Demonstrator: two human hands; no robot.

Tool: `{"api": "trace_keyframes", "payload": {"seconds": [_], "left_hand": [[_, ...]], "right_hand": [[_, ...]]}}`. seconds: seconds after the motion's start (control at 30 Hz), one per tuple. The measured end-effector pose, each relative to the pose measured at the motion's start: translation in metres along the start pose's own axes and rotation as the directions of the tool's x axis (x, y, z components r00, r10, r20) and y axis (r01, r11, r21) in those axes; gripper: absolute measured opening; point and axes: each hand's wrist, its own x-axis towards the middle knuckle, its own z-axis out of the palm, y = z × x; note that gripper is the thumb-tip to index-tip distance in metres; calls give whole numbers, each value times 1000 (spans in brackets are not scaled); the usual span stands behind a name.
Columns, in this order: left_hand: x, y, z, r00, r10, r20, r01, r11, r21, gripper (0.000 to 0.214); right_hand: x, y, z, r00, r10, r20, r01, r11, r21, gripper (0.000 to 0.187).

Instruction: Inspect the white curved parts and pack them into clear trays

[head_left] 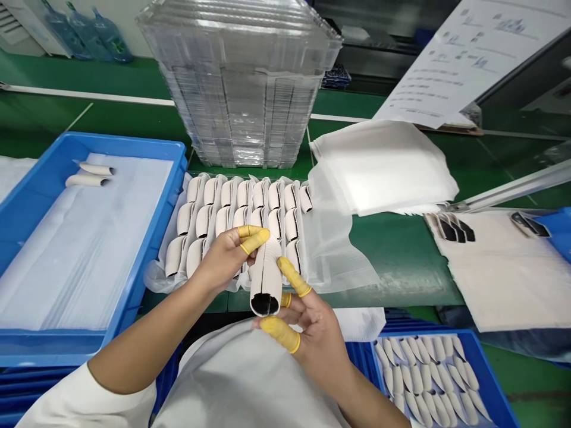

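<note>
Left hand and right hand both clench 1 pale curved tube — the clear plastic tray looks nearly full, so plenty left.

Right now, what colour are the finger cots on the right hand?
Yellow; the finger cots on the right hand show best in the head view.

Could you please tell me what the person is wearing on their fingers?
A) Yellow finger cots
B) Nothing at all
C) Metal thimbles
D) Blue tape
A. Yellow finger cots show on fingers of both the left hand, which grips the tube, and the right hand.
</note>
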Motion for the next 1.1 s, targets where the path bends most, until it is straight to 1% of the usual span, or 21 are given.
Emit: {"api": "trace_keyframes", "payload": {"seconds": [0.1, 0.17, 0.23, 0.27, 0.33, 0.4, 0.47, 0.53, 0.57, 0.63, 0.7, 0.73, 0.77, 0.8, 0.83, 0.87, 0.93, 0.97, 1.0, 1.07, 1.1], "left_hand": [[-8, 3, 3, 1000, -27, -7, 26, 994, -104, 42], [-16, 8, 7, 1000, -8, -24, 4, 984, -180, 41], [-25, 11, 10, 998, 54, -38, -62, 970, -234, 38], [-28, 12, 12, 995, 89, -42, -97, 962, -255, 37], [-33, 11, 14, 987, 146, -64, -158, 946, -284, 36], [-35, 7, 15, 979, 175, -105, -199, 935, -295, 38], [-35, 2, 17, 977, 172, -122, -202, 932, -301, 41], [-33, -2, 18, 985, 146, -97, -170, 926, -336, 44], [-33, -4, 19, 989, 124, -81, -145, 920, -364, 46], [-31, -5, 20, 994, 83, -69, -104, 902, -419, 49], [-29, -6, 19, 994, 72, -87, -103, 891, -442, 48], [-28, -6, 18, 992, 88, -94, -121, 893, -433, 45], [-28, -7, 15, 988, 121, -94, -149, 901, -407, 41], [-29, -7, 12, 984, 164, -69, -178, 911, -371, 40], [-31, -8, 8, 976, 219, -25, -214, 919, -331, 43], [-33, -10, 5, 962, 271, 36, -249, 924, -290, 53], [-41, -12, 0, 927, 334, 169, -299, 933, -202, 81], [-44, -13, 0, 916, 337, 218, -307, 938, -160, 91], [-48, -14, 0, 913, 327, 243, -305, 944, -125, 96], [-50, -14, 3, 931, 296, 215, -286, 955, -79, 88], [-50, -14, 4, 942, 294, 164, -288, 956, -62, 80]], "right_hand": [[-1, 2, 1, 999, -12, 43, 9, 997, 73, 84], [-2, 4, 2, 996, 10, 88, -28, 976, 214, 71], [-3, 6, 5, 984, 74, 163, -132, 914, 383, 55], [-4, 7, 7, 971, 111, 212, -199, 867, 456, 50], [-4, 8, 11, 937, 156, 313, -318, 753, 576, 46], [-3, 8, 13, 910, 151, 386, -385, 653, 652, 43], [-2, 8, 14, 886, 118, 448, -421, 610, 671, 43], [-2, 7, 15, 878, 101, 468, -425, 614, 665, 44], [-1, 7, 16, 882, 96, 462, -417, 615, 669, 45], [-1, 7, 16, 905, 83, 417, -379, 602, 702, 41], [0, 7, 16, 932, 81, 355, -330, 600, 729, 38], [0, 7, 15, 944, 86, 317, -301, 616, 728, 38], [0, 7, 14, 958, 93, 272, -265, 650, 712, 39], [1, 6, 12, 971, 100, 218, -224, 698, 680, 41], [1, 6, 10, 983, 104, 154, -179, 751, 636, 42], [2, 6, 7, 991, 99, 91, -134, 801, 584, 45], [3, 5, 3, 997, 76, -12, -61, 878, 476, 52], [4, 5, 2, 997, 63, -44, -38, 905, 424, 56], [4, 6, 1, 997, 45, -66, -17, 925, 379, 59], [5, 7, 0, 996, 14, -93, 15, 952, 306, 61], [5, 8, 0, 995, -1, -103, 30, 960, 278, 60]]}}
